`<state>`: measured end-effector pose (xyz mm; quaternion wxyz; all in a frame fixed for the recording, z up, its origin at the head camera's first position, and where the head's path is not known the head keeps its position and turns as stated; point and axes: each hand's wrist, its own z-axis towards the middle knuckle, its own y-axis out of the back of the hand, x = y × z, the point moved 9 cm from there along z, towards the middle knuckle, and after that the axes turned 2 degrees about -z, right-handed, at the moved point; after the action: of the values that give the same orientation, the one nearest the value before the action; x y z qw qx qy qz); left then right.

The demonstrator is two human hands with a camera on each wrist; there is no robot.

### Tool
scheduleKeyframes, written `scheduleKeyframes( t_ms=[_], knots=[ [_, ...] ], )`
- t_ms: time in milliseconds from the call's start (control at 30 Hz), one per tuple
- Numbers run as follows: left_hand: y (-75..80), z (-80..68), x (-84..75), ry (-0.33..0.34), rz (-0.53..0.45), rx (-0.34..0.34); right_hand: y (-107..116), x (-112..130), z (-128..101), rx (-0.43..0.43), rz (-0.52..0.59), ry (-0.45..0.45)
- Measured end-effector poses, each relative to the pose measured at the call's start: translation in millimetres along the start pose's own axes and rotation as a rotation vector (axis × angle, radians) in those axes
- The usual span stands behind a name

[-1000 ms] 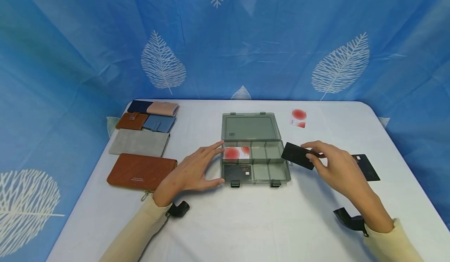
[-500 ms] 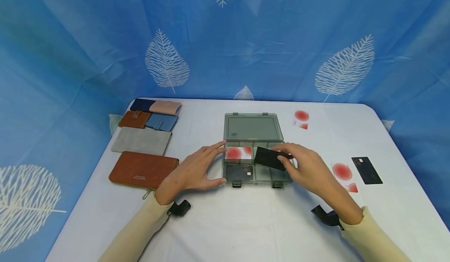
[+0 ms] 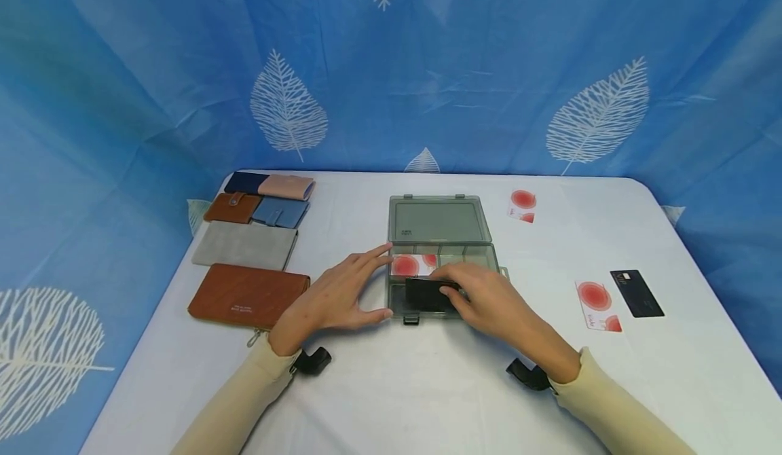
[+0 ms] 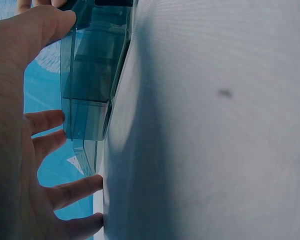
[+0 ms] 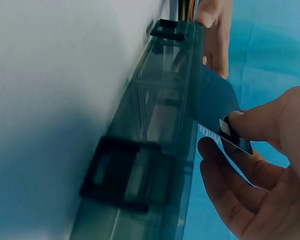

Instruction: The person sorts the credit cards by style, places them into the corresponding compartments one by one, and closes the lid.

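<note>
Here the black card [image 3: 427,293], pinched in the right hand [image 3: 489,302], hangs tilted over the front left compartment of the open box [image 3: 442,221]; it should go in level, edges clear of the dividers, while the left hand [image 3: 332,299], fingers relaxed, steadies the box's left wall.

- Black card [image 3: 637,293], lying flat at the right of the table: small pale mark at its upper left corner, apparently "VIP"; too small to confirm.
- White card with red circle [image 3: 597,305], just left of the black card: faint script word along its lower edge, not legible.
- Brown wallet [image 3: 247,297], at the left of the table: one line of small embossed lettering near its front edge, unreadable.
- Box lid [image 3: 438,219], smoky transparent plastic: small pale label at its lower left corner, print too fine to read.
- No numbers or other signs can be read.
</note>
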<state>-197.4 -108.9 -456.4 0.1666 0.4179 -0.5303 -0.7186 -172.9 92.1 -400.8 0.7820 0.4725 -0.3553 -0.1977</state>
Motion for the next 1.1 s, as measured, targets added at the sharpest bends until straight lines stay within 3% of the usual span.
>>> scheduleKeyframes(
  t_ms=[400, 800, 1100],
  knots=[
    [-2.2, -1.6, 2.7, 0.005, 0.008, 0.002, -23, 8, 0, 0.013, -0.063, -0.023],
    [-1.2, -0.6, 0.7, -0.016, 0.012, -0.006, -23, 12, -2, -0.065, -0.133, 0.031],
    [-1.1, -0.4, 1.6, -0.011, 0.004, -0.006, -24, 14, -2, -0.056, -0.174, 0.037]
  ],
)
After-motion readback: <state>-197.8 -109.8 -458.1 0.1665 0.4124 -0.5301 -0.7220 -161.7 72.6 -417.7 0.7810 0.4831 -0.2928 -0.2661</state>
